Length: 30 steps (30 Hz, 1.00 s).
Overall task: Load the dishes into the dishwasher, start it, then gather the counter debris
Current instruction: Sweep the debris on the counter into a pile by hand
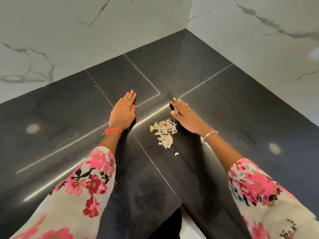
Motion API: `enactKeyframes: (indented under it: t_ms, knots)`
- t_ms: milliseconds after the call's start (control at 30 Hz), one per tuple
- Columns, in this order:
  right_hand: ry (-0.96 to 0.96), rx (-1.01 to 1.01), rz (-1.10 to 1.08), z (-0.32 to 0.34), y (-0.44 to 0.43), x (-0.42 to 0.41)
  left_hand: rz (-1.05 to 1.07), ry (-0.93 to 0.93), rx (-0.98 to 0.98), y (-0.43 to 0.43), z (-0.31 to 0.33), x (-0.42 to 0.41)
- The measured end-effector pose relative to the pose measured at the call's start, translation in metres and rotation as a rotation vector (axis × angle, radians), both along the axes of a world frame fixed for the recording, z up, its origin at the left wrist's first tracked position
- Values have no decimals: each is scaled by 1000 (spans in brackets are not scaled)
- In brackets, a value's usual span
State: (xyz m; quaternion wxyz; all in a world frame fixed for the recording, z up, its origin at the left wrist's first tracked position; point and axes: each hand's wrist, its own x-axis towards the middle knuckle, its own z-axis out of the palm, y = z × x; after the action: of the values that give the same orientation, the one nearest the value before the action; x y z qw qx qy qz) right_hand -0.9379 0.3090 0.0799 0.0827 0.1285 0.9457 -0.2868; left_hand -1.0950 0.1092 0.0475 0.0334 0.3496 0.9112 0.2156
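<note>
A small heap of pale, flaky debris (164,132) lies on the dark stone counter (69,118), with one stray white flake (176,154) just in front of it. My left hand (123,112) stands on its edge on the counter to the left of the heap, fingers straight and together. My right hand (183,116) rests on the counter right beside the heap's right side, fingers straight and slightly spread. Neither hand holds anything. No dishes or dishwasher are in view.
White marble-patterned walls (51,40) meet in a corner behind the counter at the upper right. The counter's inner corner edge (179,202) drops off near the bottom middle. Floral sleeves cover both forearms.
</note>
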Motion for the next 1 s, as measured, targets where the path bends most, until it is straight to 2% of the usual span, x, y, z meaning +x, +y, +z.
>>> enactKeyframes:
  t_ms: [67, 133, 200, 267, 333, 367, 400, 467, 533, 700, 900, 1000]
  knots:
    - [41, 134, 75, -11, -19, 6, -2, -1, 4, 0, 0, 1]
    - [62, 146, 140, -16, -37, 16, -4, -6, 9, 1, 0, 1]
    - [65, 122, 197, -18, -51, 30, 3, -8, 5, 0, 1, 5]
    - [81, -34, 206, -13, -59, 44, 8, 3, -17, -2, 2, 9]
    - [144, -246, 48, -7, -66, 63, 11, 0, -39, -4, 4, 18]
    - [175, -282, -65, -6, -71, 73, 16, -11, -38, -5, 4, 24]
    - [188, -241, -160, -8, -77, 82, 24, -26, -32, -7, 5, 33]
    - [165, -15, -221, -16, -94, 94, 28, -43, -15, -13, 4, 53]
    - [160, 98, -170, -21, -110, 96, 14, -52, 13, -22, 3, 73]
    - [220, -210, -104, -8, -100, 62, 5, -102, 93, -34, 3, 91]
    - [77, -60, 172, -8, -87, 19, 0, -75, 81, -35, 2, 89]
    - [77, -141, 235, -10, -86, 39, -6, -69, 76, -36, 1, 89]
